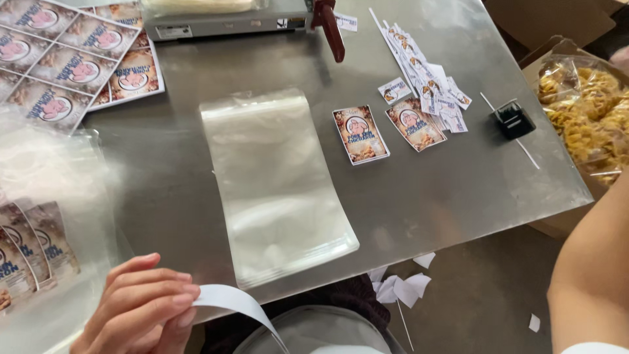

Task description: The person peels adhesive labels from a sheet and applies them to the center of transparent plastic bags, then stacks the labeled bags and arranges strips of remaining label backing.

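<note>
Down at the near edge of the tabletop, the left hand curls its fingers, its grip pinching a white paper strip. That strip is thin and bends toward the person's lap. Only the right forearm shows, so I cannot tell its grip.

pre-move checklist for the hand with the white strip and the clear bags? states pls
1. Left hand grips the white backing strip: ok, fingertips pinch its end.
2. Clear bag stack lies flat on the metal table: ok.
3. Loose labels within sight, face up: ok, two lie right of the bags.
4. Right hand free: cannot tell, only the forearm shows.
5. Label stuck to the fingers: cannot tell, hidden.
6. Paper scraps off the table: ok, they lie on the floor.
</note>
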